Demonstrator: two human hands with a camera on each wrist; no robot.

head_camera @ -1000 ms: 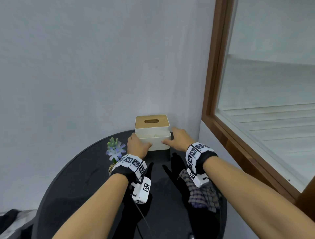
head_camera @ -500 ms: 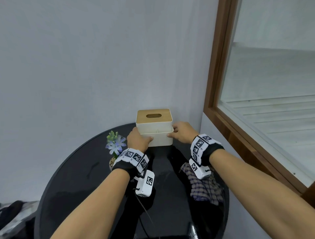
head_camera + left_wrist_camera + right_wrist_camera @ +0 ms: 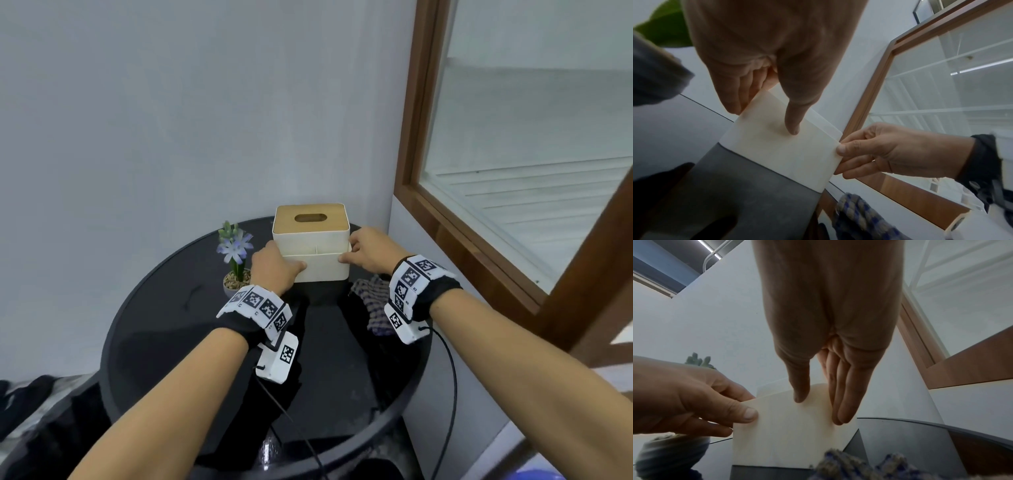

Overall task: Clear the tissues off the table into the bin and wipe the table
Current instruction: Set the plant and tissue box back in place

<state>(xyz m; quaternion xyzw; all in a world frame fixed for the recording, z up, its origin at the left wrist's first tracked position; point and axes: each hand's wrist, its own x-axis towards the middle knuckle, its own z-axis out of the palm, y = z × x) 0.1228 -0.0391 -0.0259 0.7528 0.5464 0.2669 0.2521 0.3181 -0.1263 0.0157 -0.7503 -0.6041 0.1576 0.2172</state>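
Note:
A white tissue box (image 3: 322,270) with a wooden slotted lid stands at the back of the round black table (image 3: 164,325), near the wall corner. My left hand (image 3: 274,263) grips its left front corner, thumb on the front face. My right hand (image 3: 368,250) grips the right front corner the same way. In the left wrist view my left hand (image 3: 764,97) has its thumb pressed on the box (image 3: 781,154). My right hand (image 3: 820,386) pinches the box (image 3: 789,443) between thumb and fingers. No loose tissues show.
A checked cloth (image 3: 375,305) lies crumpled on the table under my right wrist. A small potted flower (image 3: 235,253) stands just left of the box. A wood-framed window (image 3: 411,137) closes the right side. Dark clothing lies on the floor at the lower left.
Both hands have kept their hold on the box. The box now sits lower against the potted flower than before, level with the pot. The head view has tilted.

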